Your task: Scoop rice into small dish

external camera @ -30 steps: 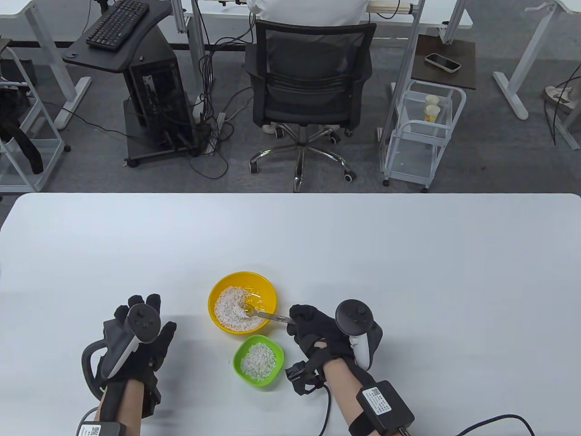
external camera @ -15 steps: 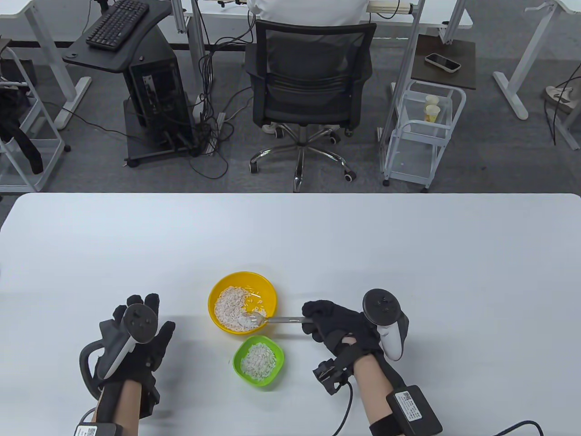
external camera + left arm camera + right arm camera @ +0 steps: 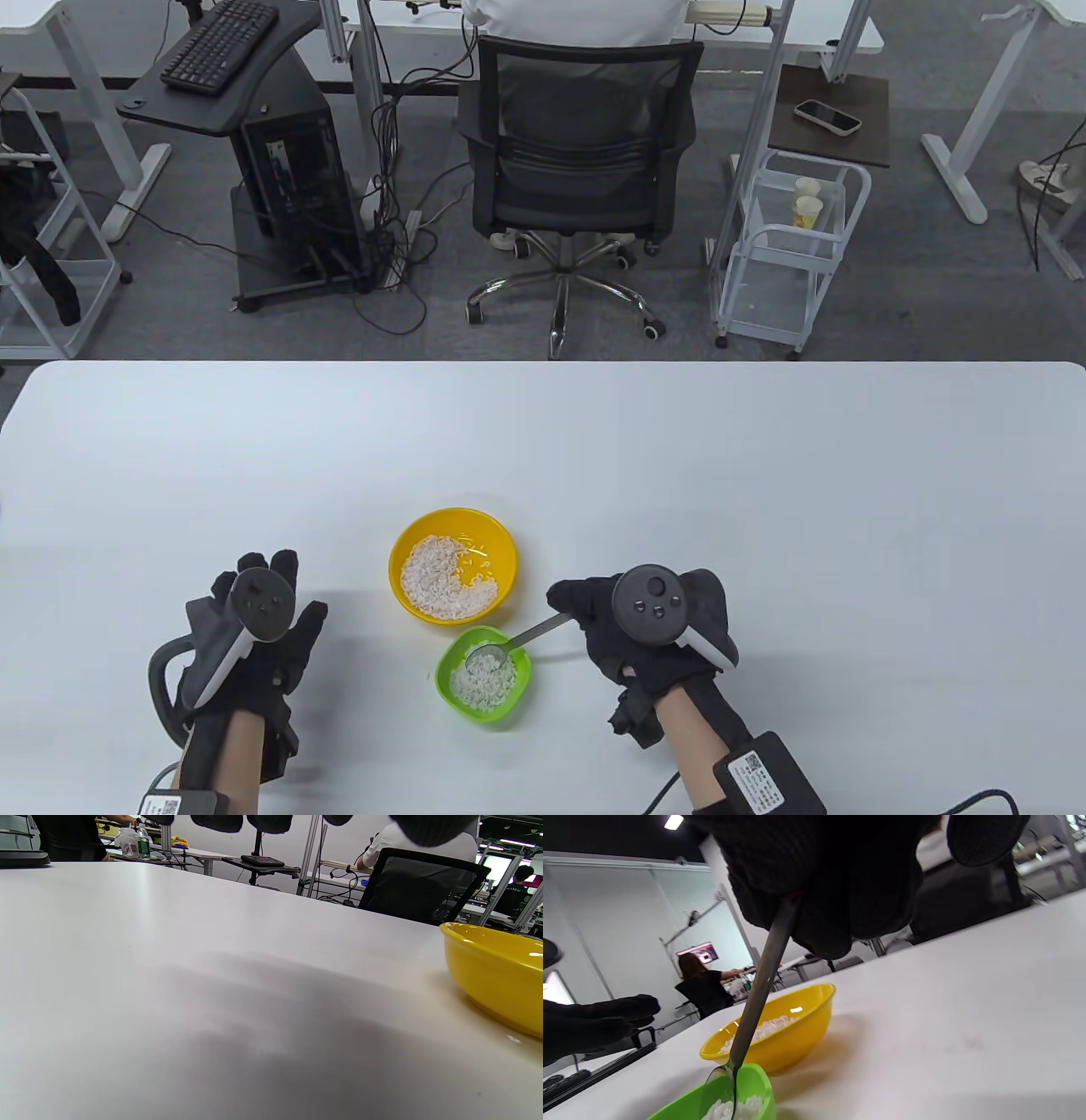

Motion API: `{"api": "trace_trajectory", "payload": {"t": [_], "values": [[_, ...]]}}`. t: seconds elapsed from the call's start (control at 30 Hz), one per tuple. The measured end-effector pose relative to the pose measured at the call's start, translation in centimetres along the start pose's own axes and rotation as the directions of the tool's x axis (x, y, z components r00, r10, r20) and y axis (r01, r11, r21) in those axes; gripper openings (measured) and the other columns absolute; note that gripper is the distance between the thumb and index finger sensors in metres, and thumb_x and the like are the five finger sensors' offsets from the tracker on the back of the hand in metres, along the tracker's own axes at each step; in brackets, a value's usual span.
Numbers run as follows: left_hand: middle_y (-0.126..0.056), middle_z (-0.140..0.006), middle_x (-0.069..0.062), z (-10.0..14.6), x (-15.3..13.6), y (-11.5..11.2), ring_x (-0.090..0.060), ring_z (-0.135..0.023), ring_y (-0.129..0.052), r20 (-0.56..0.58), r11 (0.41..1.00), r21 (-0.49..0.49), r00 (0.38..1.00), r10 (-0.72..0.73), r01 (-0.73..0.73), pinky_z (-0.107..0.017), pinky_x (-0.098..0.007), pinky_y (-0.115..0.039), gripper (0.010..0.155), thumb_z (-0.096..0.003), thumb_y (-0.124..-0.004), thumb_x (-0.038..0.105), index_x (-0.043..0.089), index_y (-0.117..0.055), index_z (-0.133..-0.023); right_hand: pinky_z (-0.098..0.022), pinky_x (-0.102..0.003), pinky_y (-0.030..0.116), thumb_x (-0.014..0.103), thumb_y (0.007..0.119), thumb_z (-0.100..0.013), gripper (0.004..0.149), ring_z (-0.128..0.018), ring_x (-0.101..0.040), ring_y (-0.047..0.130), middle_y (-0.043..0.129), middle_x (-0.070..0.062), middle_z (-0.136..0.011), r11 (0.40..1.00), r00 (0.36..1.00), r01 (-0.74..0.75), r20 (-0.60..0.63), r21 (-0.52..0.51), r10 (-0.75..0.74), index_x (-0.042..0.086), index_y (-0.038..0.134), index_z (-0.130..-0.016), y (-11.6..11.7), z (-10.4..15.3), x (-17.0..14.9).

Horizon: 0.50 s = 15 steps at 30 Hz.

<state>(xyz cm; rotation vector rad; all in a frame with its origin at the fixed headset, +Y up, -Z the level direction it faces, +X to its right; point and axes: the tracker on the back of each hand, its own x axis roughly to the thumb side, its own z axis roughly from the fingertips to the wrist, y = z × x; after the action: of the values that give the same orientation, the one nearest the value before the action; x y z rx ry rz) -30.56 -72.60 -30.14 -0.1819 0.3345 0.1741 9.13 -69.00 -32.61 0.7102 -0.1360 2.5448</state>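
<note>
Right now my right hand (image 3: pixel 645 632) holds the spoon (image 3: pixel 509 645) by its thin metal handle; my black glove hides the end of the handle, so I cannot see just how my fingers (image 3: pixel 823 921) wrap it. Its round tip sits in the green dish (image 3: pixel 443 689), tipped on its side over the white rice there; I cannot tell how much rice is on it. That small dish is shiny plastic with soft corners; it is just below the yellow bowl (image 3: pixel 509 552) in the table view, very close to it. My big bowl is round and smooth, with a heap of rice (image 3: pixel 437 577) on one side and loose grains on the other. My left hand (image 3: pixel 254 637) is left of the yellow bowl, fingers spread wide, holding nothing; I cannot tell if it touches the table (image 3: pixel 764 509). In the left wrist view only my fingertips (image 3: pixel 220 821) show, cut off at the top. My table is white and smooth; past it I see a black chair (image 3: pixel 577 144) on a grey floor.
</note>
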Motion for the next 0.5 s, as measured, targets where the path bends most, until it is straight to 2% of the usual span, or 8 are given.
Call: {"api": "trace_trajectory", "payload": {"t": [0.07, 0.13, 0.23, 0.33, 0.4, 0.43, 0.5], "values": [[-0.033, -0.128, 0.004, 0.0, 0.0, 0.0, -0.030, -0.119, -0.038, -0.001, 1.000, -0.004, 1.000, 0.001, -0.001, -0.085, -0.058, -0.040, 0.072, -0.0487, -0.062, 0.063, 0.044, -0.031, -0.111, -0.064, -0.076, 0.054, 0.015, 0.075, -0.051, 0.038, -0.065, -0.040, 0.091, 0.100, -0.010, -0.080, 0.995, 0.993, -0.057, 0.097, -0.083, 0.065, 0.023, 0.089, -0.085, -0.4, 0.3, 1.0], [-0.033, -0.128, 0.004, 0.0, 0.0, 0.0, -0.030, -0.119, -0.038, 0.000, 1.000, -0.007, 1.000, 0.002, -0.002, -0.085, -0.058, -0.040, 0.072, -0.0489, -0.062, 0.063, 0.044, -0.031, -0.111, -0.065, -0.075, 0.054, 0.016, 0.074, -0.050, 0.038, -0.066, -0.039, 0.091, 0.100, -0.009, -0.080, 0.988, 0.981, -0.106, 0.148, -0.115, 0.122, 0.025, 0.089, -0.085, -0.8, 0.6, 1.7], [-0.033, -0.128, 0.004, 0.0, 0.0, 0.0, -0.030, -0.119, -0.038, 0.001, 1.000, -0.003, 1.000, 0.001, -0.001, -0.085, -0.058, -0.041, 0.072, -0.0488, -0.062, 0.063, 0.044, -0.031, -0.111, -0.065, -0.075, 0.055, 0.017, 0.074, -0.050, 0.038, -0.067, -0.038, 0.091, 0.100, -0.007, -0.081, 0.972, 0.963, -0.149, 0.198, -0.183, 0.185, 0.026, 0.089, -0.084, -1.4, 1.0, 2.5], [-0.033, -0.128, 0.004, 0.0, 0.0, 0.0, -0.030, -0.119, -0.038, 0.002, 1.000, -0.003, 1.000, 0.006, -0.006, -0.085, -0.058, -0.041, 0.072, -0.0489, -0.062, 0.063, 0.044, -0.031, -0.112, -0.065, -0.074, 0.056, 0.017, 0.075, -0.050, 0.038, -0.069, -0.038, 0.091, 0.100, -0.006, -0.081, 0.961, 0.962, -0.126, 0.208, -0.245, 0.179, 0.027, 0.089, -0.084, -2.1, 1.3, 2.9], [-0.033, -0.128, 0.004, 0.0, 0.0, 0.0, -0.030, -0.119, -0.038, 0.000, 1.000, -0.003, 1.000, 0.004, -0.004, -0.085, -0.058, -0.041, 0.072, -0.0488, -0.062, 0.063, 0.044, -0.031, -0.111, -0.064, -0.073, 0.057, 0.018, 0.074, -0.051, 0.038, -0.068, -0.038, 0.092, 0.100, -0.007, -0.081, 0.943, 0.975, -0.086, 0.166, -0.323, 0.146, 0.026, 0.088, -0.085, -2.2, 1.5, 2.7], [-0.033, -0.128, 0.004, 0.0, 0.0, 0.1, -0.030, -0.119, -0.038, -0.001, 1.000, -0.001, 1.000, 0.003, -0.003, -0.085, -0.058, -0.040, 0.072, -0.0489, -0.062, 0.063, 0.044, -0.031, -0.111, -0.063, -0.073, 0.059, 0.018, 0.074, -0.051, 0.038, -0.065, -0.037, 0.094, 0.101, -0.009, -0.079, 0.921, 0.987, -0.046, 0.125, -0.386, 0.101, 0.024, 0.087, -0.087, -1.9, 1.3, 2.2], [-0.033, -0.128, 0.004, 0.0, 0.0, 0.0, -0.030, -0.119, -0.038, -0.002, 1.000, 0.000, 1.000, 0.002, -0.002, -0.085, -0.058, -0.041, 0.072, -0.0489, -0.062, 0.063, 0.044, -0.031, -0.111, -0.061, -0.070, 0.062, 0.018, 0.075, -0.052, 0.039, -0.060, -0.037, 0.096, 0.102, -0.012, -0.077, 0.901, 0.999, 0.035, -0.005, -0.432, -0.041, 0.018, 0.085, -0.090, -0.8, 0.8, 0.8]]}}
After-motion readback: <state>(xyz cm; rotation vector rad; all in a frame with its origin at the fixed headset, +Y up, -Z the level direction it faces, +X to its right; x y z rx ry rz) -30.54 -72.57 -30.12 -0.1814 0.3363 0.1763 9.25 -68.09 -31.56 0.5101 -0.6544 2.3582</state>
